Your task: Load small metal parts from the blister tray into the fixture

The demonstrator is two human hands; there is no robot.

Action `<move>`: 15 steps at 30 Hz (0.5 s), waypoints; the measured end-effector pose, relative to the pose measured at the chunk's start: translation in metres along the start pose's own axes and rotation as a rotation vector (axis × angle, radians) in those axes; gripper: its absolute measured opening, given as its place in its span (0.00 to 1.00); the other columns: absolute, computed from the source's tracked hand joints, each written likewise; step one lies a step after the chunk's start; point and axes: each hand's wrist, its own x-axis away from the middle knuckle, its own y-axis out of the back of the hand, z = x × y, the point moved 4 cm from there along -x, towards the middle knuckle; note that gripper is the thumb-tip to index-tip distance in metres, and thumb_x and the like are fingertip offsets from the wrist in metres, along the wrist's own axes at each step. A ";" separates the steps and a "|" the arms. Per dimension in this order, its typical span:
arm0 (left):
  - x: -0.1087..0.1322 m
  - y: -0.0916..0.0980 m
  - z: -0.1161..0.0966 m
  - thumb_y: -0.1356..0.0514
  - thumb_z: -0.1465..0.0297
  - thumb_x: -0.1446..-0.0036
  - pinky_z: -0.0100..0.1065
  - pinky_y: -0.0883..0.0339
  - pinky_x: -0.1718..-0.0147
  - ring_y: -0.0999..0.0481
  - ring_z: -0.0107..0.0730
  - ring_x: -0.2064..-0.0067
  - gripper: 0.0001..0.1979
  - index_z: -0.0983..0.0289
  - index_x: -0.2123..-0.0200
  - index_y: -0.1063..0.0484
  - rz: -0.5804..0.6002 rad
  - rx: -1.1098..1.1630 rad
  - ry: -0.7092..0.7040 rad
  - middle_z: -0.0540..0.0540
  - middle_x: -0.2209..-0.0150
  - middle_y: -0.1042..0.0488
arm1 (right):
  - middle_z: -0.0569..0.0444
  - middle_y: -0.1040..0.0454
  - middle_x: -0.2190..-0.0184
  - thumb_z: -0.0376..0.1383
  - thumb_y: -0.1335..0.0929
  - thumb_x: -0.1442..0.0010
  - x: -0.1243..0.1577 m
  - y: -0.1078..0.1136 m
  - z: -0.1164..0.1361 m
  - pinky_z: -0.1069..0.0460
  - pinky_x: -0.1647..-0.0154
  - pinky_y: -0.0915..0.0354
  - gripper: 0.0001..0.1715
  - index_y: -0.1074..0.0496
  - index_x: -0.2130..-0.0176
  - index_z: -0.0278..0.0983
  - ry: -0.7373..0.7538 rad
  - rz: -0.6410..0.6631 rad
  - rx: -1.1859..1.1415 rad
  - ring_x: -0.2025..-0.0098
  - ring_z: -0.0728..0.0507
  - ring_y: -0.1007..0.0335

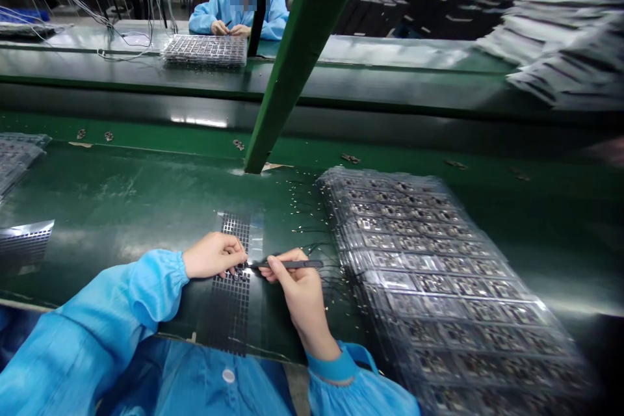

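My right hand (298, 279) grips dark tweezers (297, 264), whose tips point left toward my left fingertips. My left hand (217, 255) is closed in a pinch over a clear sheet carrying rows of small black squares (236, 305); whatever lies between its fingers is too small to make out. The sheet lies flat on the green bench top (121, 208), under both hands. Right of my right hand stands a stack of clear plastic trays (429, 273) filled with small electronic parts. Thin dark wires with bright ends (312, 229) stick out along the stack's left side.
A slanted green post (307, 52) rises from the bench ahead. Another sheet of black pieces (26, 240) and more trays (19, 156) lie at left. Small parts (238, 144) dot the ledge. Across the line, a person in blue (238, 10) works behind a tray stack (205, 51).
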 end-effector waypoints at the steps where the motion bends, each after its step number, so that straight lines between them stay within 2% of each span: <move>1: 0.000 0.000 0.000 0.44 0.63 0.50 0.26 0.34 0.81 0.29 0.28 0.75 0.10 0.66 0.72 0.34 0.003 0.000 -0.001 0.49 0.77 0.33 | 0.54 0.25 0.80 0.49 0.26 0.53 0.000 0.000 0.000 0.55 0.75 0.30 0.21 0.34 0.73 0.37 0.002 0.000 0.006 0.76 0.46 0.26; 15: 0.001 0.000 0.000 0.44 0.65 0.48 0.26 0.35 0.81 0.29 0.28 0.76 0.09 0.66 0.72 0.33 -0.002 -0.012 0.009 0.49 0.79 0.33 | 0.54 0.24 0.79 0.50 0.26 0.53 0.001 -0.001 -0.001 0.52 0.74 0.29 0.23 0.35 0.72 0.37 -0.029 -0.010 0.021 0.75 0.45 0.25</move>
